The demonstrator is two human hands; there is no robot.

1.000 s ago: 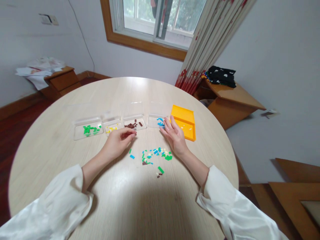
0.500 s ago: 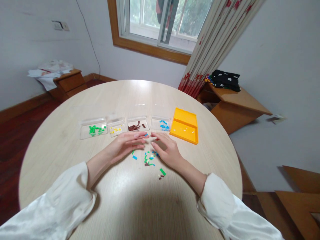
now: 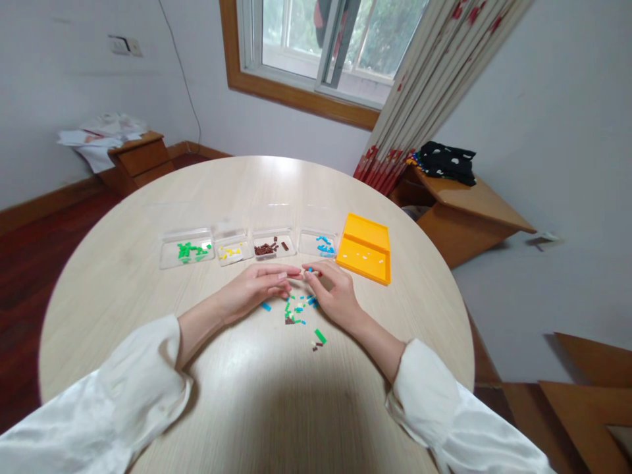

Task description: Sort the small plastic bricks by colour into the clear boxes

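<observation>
My right hand [image 3: 336, 294] pinches a small blue building brick [image 3: 310, 269] between thumb and fingertips. My left hand [image 3: 257, 288] has its fingers stretched out, their tips close to the blue brick; whether they touch it I cannot tell. Below the hands lies a loose cluster of small bricks [image 3: 295, 308] in green, blue, pale and brown. A separate blue brick [image 3: 266, 307] is partly under my left hand. Nearer to me are a larger green brick [image 3: 320, 336] and a few tiny brown and pale pieces [image 3: 316, 345].
Beyond my hands stand clear boxes: one with green bricks [image 3: 190, 251], one with yellow bricks [image 3: 231, 251], one with brown bricks [image 3: 266, 249], one with blue bricks [image 3: 324, 247]. An open orange case [image 3: 366, 228] at right holds several white pieces. The round table [image 3: 237, 395] carries everything.
The small blue brick has gone from my left fingertips to my right hand's pinch. My left hand has shifted slightly right, and the fingertips have come closer together.
</observation>
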